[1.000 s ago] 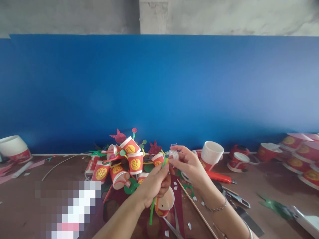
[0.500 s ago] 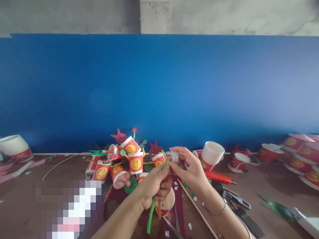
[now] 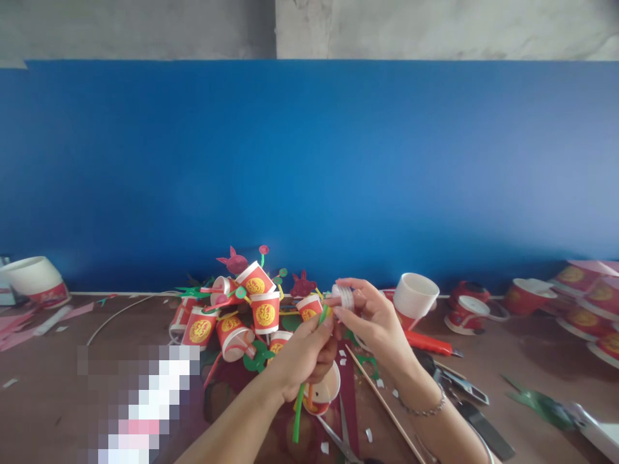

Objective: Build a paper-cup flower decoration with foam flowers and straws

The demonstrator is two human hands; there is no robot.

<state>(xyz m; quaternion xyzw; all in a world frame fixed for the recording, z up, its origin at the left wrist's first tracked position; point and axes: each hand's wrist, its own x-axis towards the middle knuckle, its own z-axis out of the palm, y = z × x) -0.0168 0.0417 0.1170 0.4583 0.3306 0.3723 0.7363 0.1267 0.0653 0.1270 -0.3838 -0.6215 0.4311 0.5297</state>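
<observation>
My left hand is closed round a green straw and an orange straw, whose lower ends hang below the fist. Beside its thumb, my right hand pinches a small clear-and-white roll, which looks like tape. The fingertips of both hands nearly meet at the straws' top. Below my left hand a paper cup stands with its open mouth up. Behind the hands lies a pile of red and white cups with straws and paper shapes attached.
Scissors and a wooden stick lie in front. To the right are a red cutter, stacked white cups, green-handled scissors and more red cups. A white bowl stack stands far left. Behind is a blue panel.
The view has shifted slightly. My hands stay together, and the roll in my right hand has turned, with its round end now showing. The green straw's lower end has swung slightly right.
</observation>
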